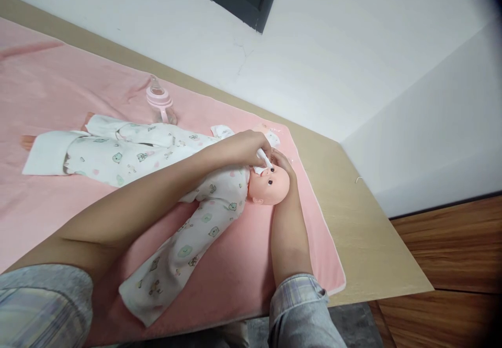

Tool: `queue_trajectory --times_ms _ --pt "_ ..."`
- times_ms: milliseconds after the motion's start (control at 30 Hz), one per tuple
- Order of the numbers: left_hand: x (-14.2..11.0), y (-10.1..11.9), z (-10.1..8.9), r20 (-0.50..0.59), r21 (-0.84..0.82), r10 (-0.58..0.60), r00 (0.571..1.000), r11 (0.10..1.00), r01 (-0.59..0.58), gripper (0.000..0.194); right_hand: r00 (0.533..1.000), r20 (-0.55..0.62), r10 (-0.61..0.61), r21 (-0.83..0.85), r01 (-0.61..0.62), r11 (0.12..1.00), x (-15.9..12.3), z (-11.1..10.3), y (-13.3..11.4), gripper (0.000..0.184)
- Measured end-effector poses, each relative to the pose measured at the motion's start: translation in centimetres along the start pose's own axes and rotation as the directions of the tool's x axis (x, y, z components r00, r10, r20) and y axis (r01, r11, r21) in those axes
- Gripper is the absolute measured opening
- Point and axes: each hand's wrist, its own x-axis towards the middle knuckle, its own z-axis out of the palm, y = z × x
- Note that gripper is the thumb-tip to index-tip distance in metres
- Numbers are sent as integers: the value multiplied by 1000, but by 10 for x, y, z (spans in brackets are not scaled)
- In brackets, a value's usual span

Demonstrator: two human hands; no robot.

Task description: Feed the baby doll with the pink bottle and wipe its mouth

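A baby doll [274, 186] lies on its back on a pink blanket [235, 264], dressed in a white printed outfit [117, 154]. My left hand [249, 147] reaches across its chest, fingers closed on a white wipe [263, 157], which touches the face near the nose and mouth. Under and around the far side of the doll's head curls my right hand [283, 161], supporting it; its palm is hidden. One sleeve [176, 254] of the outfit stretches towards me over the blanket.
A pink-topped baby bottle [160, 100] stands beyond the doll's legs. The wooden tabletop [353, 222] shows past the blanket's right edge. A white wall [306, 66] rises behind the table, and brown wood panels [455, 248] stand at the right.
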Motion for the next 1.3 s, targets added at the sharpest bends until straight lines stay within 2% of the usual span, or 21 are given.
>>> queue_trajectory --times_ms 167,300,400,500,600,767,933,1000,1100,1200,1300 --pt "-1 -6 -5 -51 35 11 999 999 -9 25 998 6 -66 19 66 998 7 -7 13 19" --pt "-2 -15 -13 -110 52 48 993 998 -43 31 997 63 -54 97 48 994 19 -17 22 23" --pt "-2 -21 -17 -124 81 17 992 997 -7 36 990 121 -71 86 61 994 25 -25 19 28" --pt "-2 -21 -20 -128 102 -50 991 993 63 40 973 197 -124 42 118 992 24 -31 0 30" --pt "-3 -19 -22 -136 121 -106 985 985 123 43 933 311 -180 -82 215 973 11 -30 -30 28" --pt "-3 -23 -25 -176 124 -84 981 986 107 42 853 495 -168 -346 371 862 -21 -11 -74 26" --pt "-3 -31 -24 -194 88 -65 979 993 83 43 809 558 -185 -437 475 763 -39 9 -90 25" --pt "-5 -31 -25 -217 90 -56 975 993 78 47 819 535 -208 -437 479 761 -41 11 -91 26" --pt "-9 -30 -30 -257 71 -88 962 991 110 51 849 435 -301 -357 469 808 -36 6 -87 25" --pt "-14 -29 -39 -259 2 -121 958 992 126 47 888 252 -385 -220 440 871 -21 -7 -76 21" --pt "-20 -32 -49 -275 -15 -143 951 989 144 45 919 85 -386 -82 392 916 -2 -22 -60 23"
